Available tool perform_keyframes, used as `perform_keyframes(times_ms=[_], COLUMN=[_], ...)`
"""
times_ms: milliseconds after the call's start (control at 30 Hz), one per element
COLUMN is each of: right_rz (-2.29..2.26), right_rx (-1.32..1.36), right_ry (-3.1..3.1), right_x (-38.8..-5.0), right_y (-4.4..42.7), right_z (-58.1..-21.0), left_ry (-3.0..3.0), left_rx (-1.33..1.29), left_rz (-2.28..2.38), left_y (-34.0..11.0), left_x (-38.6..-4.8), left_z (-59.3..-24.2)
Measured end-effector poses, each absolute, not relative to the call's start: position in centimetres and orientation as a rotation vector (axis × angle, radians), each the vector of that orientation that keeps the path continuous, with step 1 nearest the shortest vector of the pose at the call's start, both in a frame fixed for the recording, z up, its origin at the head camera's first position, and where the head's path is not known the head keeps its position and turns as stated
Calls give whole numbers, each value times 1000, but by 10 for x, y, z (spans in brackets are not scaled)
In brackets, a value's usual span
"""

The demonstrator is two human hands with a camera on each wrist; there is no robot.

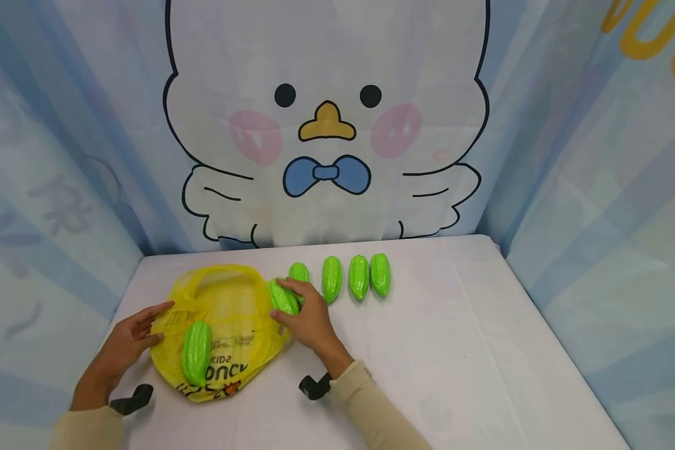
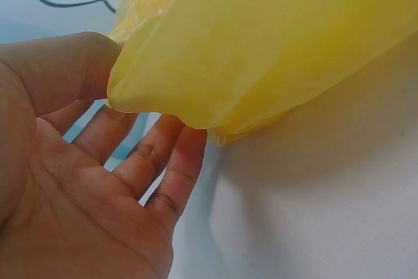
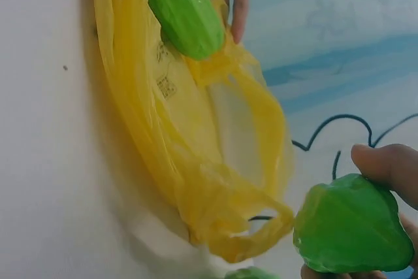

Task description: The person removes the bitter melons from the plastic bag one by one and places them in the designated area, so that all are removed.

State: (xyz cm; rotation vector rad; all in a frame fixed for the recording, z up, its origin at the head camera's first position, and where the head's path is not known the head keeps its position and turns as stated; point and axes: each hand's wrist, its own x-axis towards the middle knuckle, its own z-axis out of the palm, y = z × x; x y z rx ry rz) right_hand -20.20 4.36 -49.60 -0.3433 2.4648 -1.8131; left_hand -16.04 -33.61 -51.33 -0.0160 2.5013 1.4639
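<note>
My right hand (image 1: pixel 310 320) grips a glossy green ridged bitter melon (image 1: pixel 282 297) between thumb and fingers, at the right rim of a yellow plastic bag (image 1: pixel 233 322). In the right wrist view the blunt end of this melon (image 3: pixel 349 230) faces the camera, beside the bag's handle loop. At the bag's left edge, my left hand (image 1: pixel 122 342) holds the thin plastic, thumb on one side and fingers behind it, as the left wrist view shows. Another bitter melon (image 1: pixel 197 354) lies uncovered on the bag's yellow plastic, near its printed part.
Several more green bitter melons (image 1: pixel 332 279) lie in a row along the back of the white table (image 1: pixel 455 350), right of the bag. One is partly behind my right hand. Printed cloth walls (image 1: pixel 326 219) with a cartoon bird stand behind and on both sides.
</note>
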Motion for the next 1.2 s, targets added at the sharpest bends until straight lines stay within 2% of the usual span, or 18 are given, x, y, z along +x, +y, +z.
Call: perform_keyframes(times_ms=[767, 1200], right_rz=[-1954, -1951], right_rx=[-259, -125], right_ry=[2501, 2499], right_x=[-223, -228], right_y=[91, 109], right_z=[-494, -494], left_ry=[2514, 2495], left_rx=[22, -4], left_rz=[1504, 1500], left_y=[-336, -335], left_x=[-161, -162], left_z=[-514, -515])
